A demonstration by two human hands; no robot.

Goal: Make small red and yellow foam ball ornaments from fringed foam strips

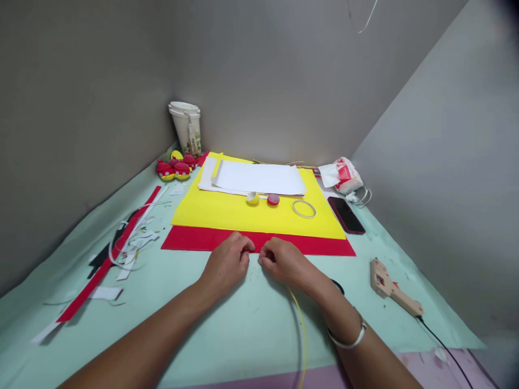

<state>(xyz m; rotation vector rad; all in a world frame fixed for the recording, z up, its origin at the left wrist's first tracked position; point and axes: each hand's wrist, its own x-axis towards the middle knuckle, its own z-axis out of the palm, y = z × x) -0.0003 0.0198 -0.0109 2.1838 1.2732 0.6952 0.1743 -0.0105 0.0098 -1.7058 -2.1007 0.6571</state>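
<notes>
My left hand (231, 258) is closed, its thumb and fingertips pinched together over the near edge of the red corrugated sheet (190, 239). Whatever it pinches, if anything, is too small to see. Facing it, a short gap away, my right hand (284, 260) is curled shut. From beneath this hand a thin yellow strip (303, 329) trails down past the table's front edge; its upper end is hidden by the fingers. Beyond both hands, on a yellow corrugated sheet (227, 213), sit a small yellow cup shape (252, 198), a small red round piece (273, 200) and a pale ring (304, 209).
White paper sheets (259, 178) lie at the back. Left are red strips (109, 259), scraps, red-and-yellow pieces (173, 168) and a white cup (185, 127). Right are a phone (346, 215), a tissue pack (346, 175) and a corded glue gun (395, 289).
</notes>
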